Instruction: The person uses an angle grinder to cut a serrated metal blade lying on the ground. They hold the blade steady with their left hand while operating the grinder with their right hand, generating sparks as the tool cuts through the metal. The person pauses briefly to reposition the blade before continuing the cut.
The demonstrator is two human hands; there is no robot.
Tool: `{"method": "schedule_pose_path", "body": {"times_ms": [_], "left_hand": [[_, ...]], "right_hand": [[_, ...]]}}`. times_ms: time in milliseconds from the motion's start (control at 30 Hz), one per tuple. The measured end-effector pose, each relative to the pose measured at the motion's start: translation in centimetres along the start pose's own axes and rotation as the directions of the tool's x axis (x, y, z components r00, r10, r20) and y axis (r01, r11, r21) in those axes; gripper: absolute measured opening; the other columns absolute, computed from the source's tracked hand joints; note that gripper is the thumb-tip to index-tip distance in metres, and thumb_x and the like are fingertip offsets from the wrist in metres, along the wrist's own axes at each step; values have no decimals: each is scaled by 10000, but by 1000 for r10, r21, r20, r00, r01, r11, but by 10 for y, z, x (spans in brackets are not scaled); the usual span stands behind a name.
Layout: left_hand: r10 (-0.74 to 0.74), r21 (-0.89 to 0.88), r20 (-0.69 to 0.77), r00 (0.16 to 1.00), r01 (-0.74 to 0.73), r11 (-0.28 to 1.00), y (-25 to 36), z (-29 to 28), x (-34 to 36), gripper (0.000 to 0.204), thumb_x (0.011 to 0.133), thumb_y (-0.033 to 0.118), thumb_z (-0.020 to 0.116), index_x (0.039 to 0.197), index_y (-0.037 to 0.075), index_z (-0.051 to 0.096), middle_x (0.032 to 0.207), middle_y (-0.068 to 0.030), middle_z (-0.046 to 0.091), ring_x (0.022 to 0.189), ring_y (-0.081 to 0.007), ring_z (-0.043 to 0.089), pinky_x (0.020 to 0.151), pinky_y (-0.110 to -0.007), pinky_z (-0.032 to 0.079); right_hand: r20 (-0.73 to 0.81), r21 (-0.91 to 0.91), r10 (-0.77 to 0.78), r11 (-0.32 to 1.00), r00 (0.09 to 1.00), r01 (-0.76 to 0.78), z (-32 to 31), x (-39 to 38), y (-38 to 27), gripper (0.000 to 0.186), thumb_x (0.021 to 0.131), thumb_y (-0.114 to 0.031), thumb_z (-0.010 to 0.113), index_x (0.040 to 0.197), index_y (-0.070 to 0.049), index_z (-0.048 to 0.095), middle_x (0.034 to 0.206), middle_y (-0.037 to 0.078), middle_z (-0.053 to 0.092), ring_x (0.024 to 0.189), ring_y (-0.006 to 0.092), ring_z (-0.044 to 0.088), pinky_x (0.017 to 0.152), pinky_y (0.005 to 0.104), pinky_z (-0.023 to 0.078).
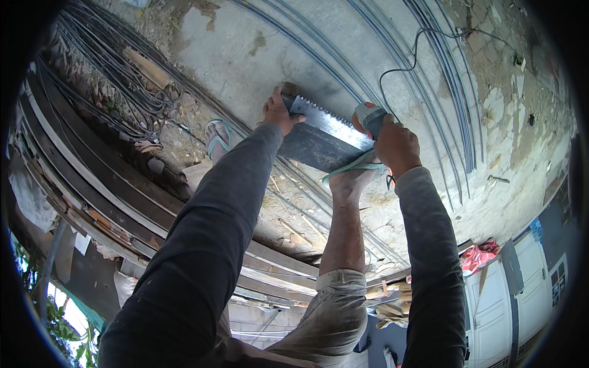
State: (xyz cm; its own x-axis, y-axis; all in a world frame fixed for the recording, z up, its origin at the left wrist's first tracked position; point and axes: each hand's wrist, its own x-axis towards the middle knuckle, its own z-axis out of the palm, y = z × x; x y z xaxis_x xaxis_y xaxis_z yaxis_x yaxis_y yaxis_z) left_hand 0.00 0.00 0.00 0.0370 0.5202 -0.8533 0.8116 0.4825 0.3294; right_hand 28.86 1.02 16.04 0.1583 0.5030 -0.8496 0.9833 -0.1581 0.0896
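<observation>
My left hand (280,113) is closed around the left end of a dark metal piece (322,146), thumb on top. A bright, shiny strip with a row of teeth (328,116) runs along its far side. My right hand (396,147) grips a grey-and-orange angle grinder (370,116), held at the right end of the piece. The grinder's disc is mostly hidden. My right foot in a green flip-flop (354,165) is against the near right corner of the piece. A small brown block (288,89) shows just beyond my left fingers.
Long steel rods (451,92) lie over the concrete floor (239,49) at the far right. A black cord (417,38) loops across them near the grinder. Coiled rods (104,58) lie far left, with stacked long boards (110,178) at the near left. My left foot (217,138) stands left.
</observation>
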Motion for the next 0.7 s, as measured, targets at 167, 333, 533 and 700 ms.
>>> {"method": "schedule_pose_path", "body": {"times_ms": [167, 333, 533, 700], "left_hand": [[-115, -5, 30, 993, 115, 993, -5, -5, -11, 1236, 750, 399, 880, 1597, 268, -11, 1654, -93, 196, 1540, -359, 150, 1089, -788, 289], [-43, 17, 10, 999, 42, 999, 0, -4, -5, 1258, 743, 384, 893, 1592, 186, -15, 1601, -232, 228, 1490, -446, 207, 1170, -619, 253], [-54, 6, 9, 998, 54, 999, 1, 2, 3, 1258, 735, 417, 884, 1595, 227, -15, 1630, -169, 210, 1514, -411, 180, 1118, -725, 256], [-82, -17, 23, 996, 83, 996, 3, 1, 1, 1247, 737, 440, 872, 1597, 268, -14, 1656, -107, 191, 1537, -378, 155, 1061, -832, 265]], "right_hand": [[-7, -19, -62, 998, 998, 62, 10, -1, -9, 340, 876, -113, 591, 1170, 32, 503, 1013, 265, 713, 965, 401, 727, 871, 470, 577], [-54, -113, -102, 989, 993, 95, 9, 5, -9, 339, 868, -114, 604, 1151, 52, 520, 967, 246, 721, 920, 375, 741, 832, 443, 593], [-127, -272, -158, 955, 979, 119, 7, 10, -11, 367, 868, -190, 664, 1119, 52, 549, 882, 131, 720, 831, 253, 754, 705, 353, 607], [-140, -362, -198, 922, 970, 136, 7, 14, -15, 352, 881, -209, 666, 1111, 37, 566, 863, 100, 716, 793, 214, 747, 675, 330, 600]]}}
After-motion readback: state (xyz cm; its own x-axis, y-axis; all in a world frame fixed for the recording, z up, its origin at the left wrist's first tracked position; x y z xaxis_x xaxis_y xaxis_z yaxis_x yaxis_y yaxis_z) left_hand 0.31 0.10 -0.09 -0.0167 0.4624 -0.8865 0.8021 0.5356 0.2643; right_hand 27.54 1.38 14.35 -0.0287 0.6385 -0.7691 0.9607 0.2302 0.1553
